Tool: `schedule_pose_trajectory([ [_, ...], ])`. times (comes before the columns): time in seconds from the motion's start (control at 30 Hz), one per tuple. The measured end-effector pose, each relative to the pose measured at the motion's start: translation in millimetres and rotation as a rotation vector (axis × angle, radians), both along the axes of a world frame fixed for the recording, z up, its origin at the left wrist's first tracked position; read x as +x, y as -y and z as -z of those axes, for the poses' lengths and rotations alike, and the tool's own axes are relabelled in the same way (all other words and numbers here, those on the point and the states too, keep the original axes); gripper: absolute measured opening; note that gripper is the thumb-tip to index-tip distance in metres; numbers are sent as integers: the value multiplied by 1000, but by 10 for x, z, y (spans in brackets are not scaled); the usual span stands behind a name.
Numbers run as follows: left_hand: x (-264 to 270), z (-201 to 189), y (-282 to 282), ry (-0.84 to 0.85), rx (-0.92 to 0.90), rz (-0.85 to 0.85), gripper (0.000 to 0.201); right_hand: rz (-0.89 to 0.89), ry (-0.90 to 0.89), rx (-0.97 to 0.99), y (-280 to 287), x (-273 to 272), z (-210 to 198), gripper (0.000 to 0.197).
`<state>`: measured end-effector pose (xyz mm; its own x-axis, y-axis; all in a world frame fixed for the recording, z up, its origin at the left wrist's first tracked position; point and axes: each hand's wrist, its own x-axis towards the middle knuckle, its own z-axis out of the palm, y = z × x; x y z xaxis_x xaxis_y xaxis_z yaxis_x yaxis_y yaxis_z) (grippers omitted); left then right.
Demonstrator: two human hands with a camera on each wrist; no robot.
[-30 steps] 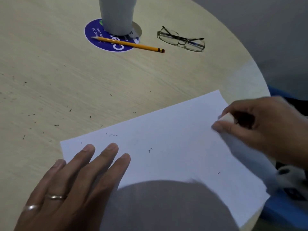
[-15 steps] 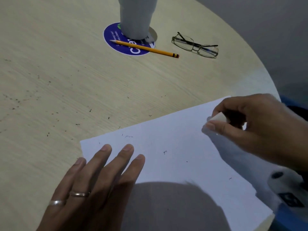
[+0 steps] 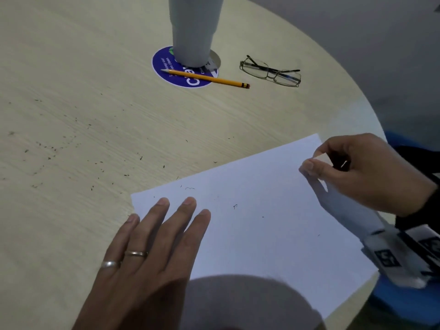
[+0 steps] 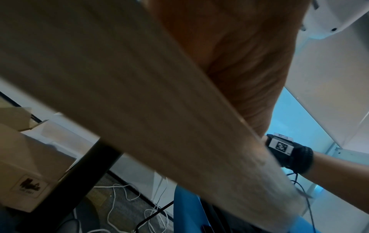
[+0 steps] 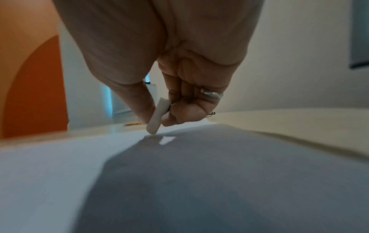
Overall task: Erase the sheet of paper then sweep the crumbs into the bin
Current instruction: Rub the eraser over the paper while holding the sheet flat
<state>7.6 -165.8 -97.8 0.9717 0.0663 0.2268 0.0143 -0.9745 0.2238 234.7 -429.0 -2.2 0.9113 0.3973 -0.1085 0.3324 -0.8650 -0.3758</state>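
A white sheet of paper (image 3: 262,225) lies on the round wooden table (image 3: 83,139) near its front right edge. My left hand (image 3: 152,253) lies flat on the sheet's left corner, fingers straight. My right hand (image 3: 357,172) pinches a white eraser (image 3: 322,159) between thumb and fingers at the sheet's far right corner. In the right wrist view the eraser (image 5: 156,117) points down with its tip at the paper (image 5: 60,173). Dark eraser crumbs (image 3: 234,206) dot the sheet, and more crumbs (image 3: 47,148) lie scattered on the table to the left.
A grey cup (image 3: 194,29) stands on a blue round sticker (image 3: 166,67) at the back. A yellow pencil (image 3: 209,78) and folded glasses (image 3: 271,71) lie beside it. A blue chair (image 3: 404,303) shows past the table's right edge. No bin is in view.
The camera view has shifted, so the scene sits further right and lower in frame. My right hand with the eraser has moved slightly toward the sheet's far corner. The left hand stays flat.
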Motion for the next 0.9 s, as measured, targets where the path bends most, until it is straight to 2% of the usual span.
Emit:
schedule_pose_trajectory([
  [0.03,4,-37,6,-19,-13,6,47,27,-26,64,49,-90,-15,26],
  [0.07,18,-84,8,-78,-40,50,57,53,-46,139,101,-211,-30,25],
  [0.17,-29,-198,-1,-227,-29,124,110,196,-23,355,326,-611,-22,19],
  [0.23,-16,-335,15,-354,-68,133,120,329,0,457,516,-862,57,20],
  [0.33,-75,-430,89,-410,-76,116,116,526,-60,588,667,-1269,227,29],
  [0.43,-153,-442,151,-396,-76,99,106,570,-29,470,659,-1548,345,35],
  [0.57,-217,-450,172,-374,-74,104,95,599,-12,351,608,-1590,289,48],
  [0.7,-236,-419,169,-339,-56,107,91,644,55,415,735,-1291,210,29],
  [0.83,-240,-416,197,-312,-46,108,89,575,83,288,835,-668,122,19],
  [0.9,-238,-417,193,-304,-45,110,88,534,77,286,818,-429,133,13],
])
